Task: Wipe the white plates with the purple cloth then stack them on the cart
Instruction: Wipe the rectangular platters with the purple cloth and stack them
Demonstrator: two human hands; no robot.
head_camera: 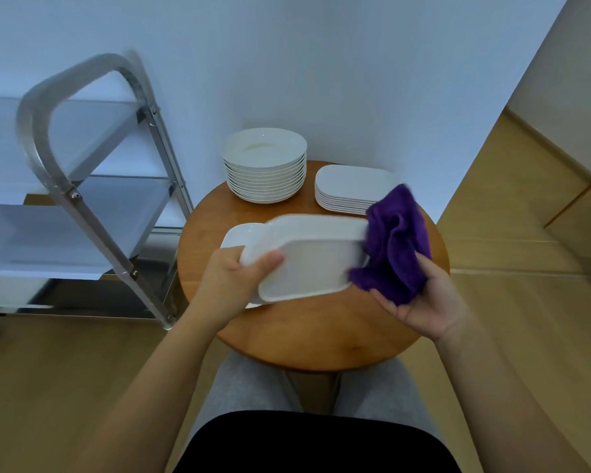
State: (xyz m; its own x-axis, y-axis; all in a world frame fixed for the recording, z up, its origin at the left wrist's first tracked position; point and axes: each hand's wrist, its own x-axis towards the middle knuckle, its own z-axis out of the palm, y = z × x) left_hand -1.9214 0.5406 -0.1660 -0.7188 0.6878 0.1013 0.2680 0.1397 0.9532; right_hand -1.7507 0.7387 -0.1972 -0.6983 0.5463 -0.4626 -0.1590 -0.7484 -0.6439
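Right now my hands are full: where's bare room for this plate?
Bare wood on the round table at its near edge. Cart shelves look bare. The far side is crowded by the round stack and the rectangular stack.

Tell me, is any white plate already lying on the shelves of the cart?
No, the cart shelves that show hold no plate; the round stack and the rectangular stack both stand on the wooden table.

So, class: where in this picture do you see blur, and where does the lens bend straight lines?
Head view: motion blur smears the held plate and the cart handle; the stacked round plates stay sharp; the wide lens bows the cart's frame and tilts the walls.
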